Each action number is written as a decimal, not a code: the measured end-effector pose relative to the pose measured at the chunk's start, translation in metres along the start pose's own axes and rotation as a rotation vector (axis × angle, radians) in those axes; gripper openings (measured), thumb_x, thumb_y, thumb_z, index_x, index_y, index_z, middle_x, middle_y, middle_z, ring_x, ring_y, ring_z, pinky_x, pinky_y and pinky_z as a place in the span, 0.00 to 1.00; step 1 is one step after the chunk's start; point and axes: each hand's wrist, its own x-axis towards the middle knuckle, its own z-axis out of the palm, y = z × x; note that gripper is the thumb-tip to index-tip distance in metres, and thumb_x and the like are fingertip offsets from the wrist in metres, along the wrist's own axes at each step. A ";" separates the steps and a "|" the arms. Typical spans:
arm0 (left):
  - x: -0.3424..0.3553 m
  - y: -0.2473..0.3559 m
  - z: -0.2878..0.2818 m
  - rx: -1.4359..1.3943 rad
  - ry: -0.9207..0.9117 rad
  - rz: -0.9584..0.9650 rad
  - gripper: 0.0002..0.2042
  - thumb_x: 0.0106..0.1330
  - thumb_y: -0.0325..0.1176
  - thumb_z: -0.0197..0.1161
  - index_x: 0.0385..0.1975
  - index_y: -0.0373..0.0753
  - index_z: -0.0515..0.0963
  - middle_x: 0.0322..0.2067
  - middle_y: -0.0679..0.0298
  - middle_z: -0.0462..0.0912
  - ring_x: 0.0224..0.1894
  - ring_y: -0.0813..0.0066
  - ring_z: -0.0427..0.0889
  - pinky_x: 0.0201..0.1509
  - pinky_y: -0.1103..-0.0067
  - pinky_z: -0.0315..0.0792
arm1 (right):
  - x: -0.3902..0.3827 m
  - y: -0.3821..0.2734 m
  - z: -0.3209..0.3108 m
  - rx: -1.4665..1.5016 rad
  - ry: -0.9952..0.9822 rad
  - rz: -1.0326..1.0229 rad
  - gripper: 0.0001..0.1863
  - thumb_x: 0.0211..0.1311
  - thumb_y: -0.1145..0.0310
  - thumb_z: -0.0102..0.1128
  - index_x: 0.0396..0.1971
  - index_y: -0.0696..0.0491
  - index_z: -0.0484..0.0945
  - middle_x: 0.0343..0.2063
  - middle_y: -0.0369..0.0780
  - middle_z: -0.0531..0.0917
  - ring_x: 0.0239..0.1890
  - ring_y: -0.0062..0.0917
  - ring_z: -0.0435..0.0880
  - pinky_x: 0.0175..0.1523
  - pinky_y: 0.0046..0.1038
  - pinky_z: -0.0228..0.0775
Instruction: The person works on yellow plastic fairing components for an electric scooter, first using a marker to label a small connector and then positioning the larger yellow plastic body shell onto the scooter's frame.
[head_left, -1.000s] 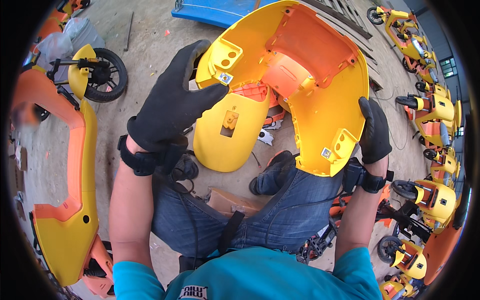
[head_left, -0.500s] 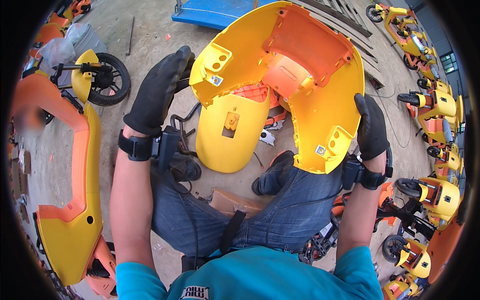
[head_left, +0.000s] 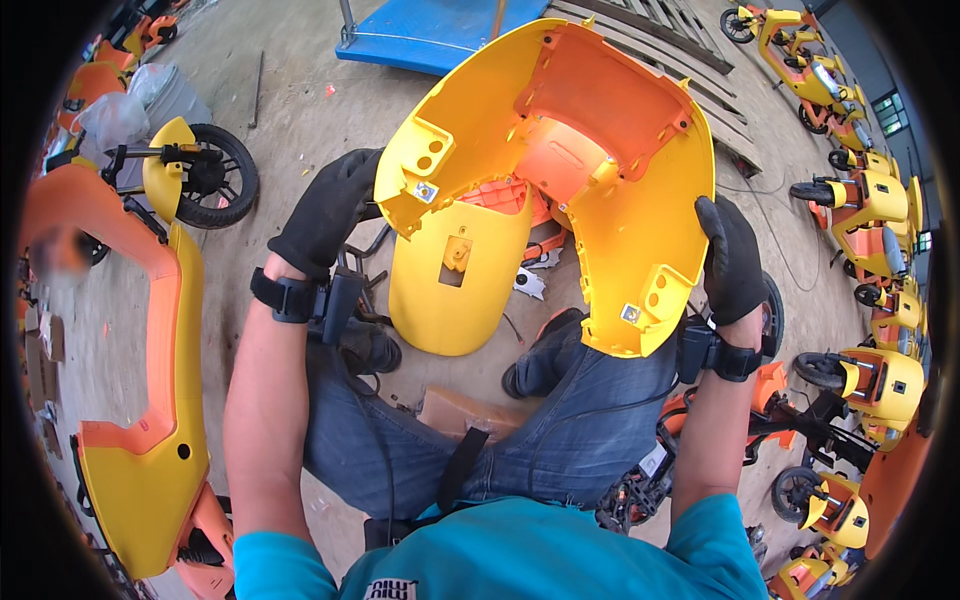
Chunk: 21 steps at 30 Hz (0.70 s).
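Observation:
I hold a large yellow plastic scooter shell (head_left: 620, 210) with an orange inner side up in front of me, its hollow facing me. My left hand (head_left: 325, 215), in a black glove, grips its left edge from behind near a small metal clip. My right hand (head_left: 733, 258), also gloved, clasps the shell's right edge. Below the shell, a yellow mudguard-shaped panel (head_left: 445, 300) with a square cutout lies on the concrete floor between my knees.
A partly built orange-and-yellow scooter (head_left: 140, 400) with a black front wheel (head_left: 222, 175) lies at my left. Several finished yellow scooters (head_left: 870, 200) line the right side. A blue pallet truck (head_left: 440, 35) and wooden pallet (head_left: 670, 40) stand ahead. Orange parts lie beneath the shell.
My left hand slid from the shell's front face to its left edge and behind it. The shell has tilted up and away, showing more of its hollow inside.

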 end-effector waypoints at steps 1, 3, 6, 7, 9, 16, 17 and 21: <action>0.001 -0.004 -0.001 0.035 -0.012 0.050 0.18 0.70 0.38 0.50 0.55 0.37 0.71 0.49 0.64 0.76 0.51 0.78 0.75 0.53 0.79 0.71 | -0.001 0.002 0.003 0.040 0.022 0.004 0.22 0.65 0.58 0.55 0.48 0.62 0.75 0.38 0.41 0.81 0.39 0.22 0.79 0.44 0.24 0.70; 0.001 -0.003 0.002 -0.061 -0.018 0.042 0.18 0.71 0.36 0.51 0.57 0.36 0.69 0.51 0.63 0.75 0.52 0.76 0.75 0.53 0.79 0.72 | -0.002 0.002 0.007 0.120 0.047 0.061 0.23 0.64 0.56 0.57 0.47 0.61 0.76 0.36 0.39 0.81 0.37 0.19 0.77 0.42 0.22 0.69; -0.001 0.005 0.013 0.083 0.069 -0.020 0.19 0.72 0.38 0.50 0.58 0.35 0.68 0.50 0.64 0.76 0.51 0.78 0.76 0.52 0.80 0.72 | -0.002 0.001 0.017 0.226 0.086 0.142 0.23 0.62 0.53 0.59 0.45 0.60 0.76 0.34 0.36 0.80 0.33 0.16 0.75 0.38 0.20 0.67; -0.005 0.005 0.017 0.101 0.119 0.036 0.21 0.73 0.44 0.49 0.58 0.36 0.69 0.48 0.66 0.78 0.49 0.79 0.76 0.51 0.81 0.72 | -0.002 -0.003 0.022 0.250 0.091 0.144 0.23 0.63 0.53 0.59 0.44 0.60 0.77 0.32 0.35 0.80 0.32 0.16 0.75 0.37 0.20 0.67; -0.001 0.000 0.010 -0.079 0.095 0.056 0.26 0.72 0.52 0.46 0.56 0.36 0.70 0.47 0.65 0.79 0.47 0.78 0.78 0.50 0.81 0.73 | -0.002 -0.010 0.028 0.346 0.101 0.179 0.22 0.63 0.53 0.58 0.42 0.59 0.77 0.30 0.34 0.79 0.30 0.15 0.74 0.34 0.20 0.66; -0.014 0.025 0.002 -0.150 -0.039 0.020 0.33 0.70 0.61 0.41 0.59 0.36 0.68 0.52 0.62 0.76 0.52 0.74 0.76 0.58 0.76 0.69 | 0.006 -0.013 0.034 0.459 0.105 0.362 0.24 0.60 0.53 0.62 0.40 0.61 0.79 0.28 0.36 0.81 0.29 0.17 0.77 0.34 0.22 0.69; -0.015 0.032 0.004 -0.076 -0.071 0.001 0.32 0.70 0.60 0.42 0.60 0.37 0.67 0.53 0.62 0.75 0.53 0.74 0.76 0.59 0.75 0.69 | 0.006 -0.008 0.034 0.453 0.124 0.349 0.24 0.59 0.52 0.62 0.40 0.62 0.79 0.28 0.37 0.81 0.28 0.17 0.77 0.34 0.22 0.69; -0.006 0.066 0.011 0.157 -0.033 0.115 0.28 0.69 0.55 0.49 0.58 0.38 0.69 0.51 0.61 0.77 0.51 0.74 0.77 0.56 0.76 0.71 | 0.002 -0.013 0.027 0.449 0.129 0.393 0.25 0.59 0.53 0.63 0.41 0.62 0.79 0.28 0.38 0.82 0.28 0.18 0.78 0.34 0.23 0.70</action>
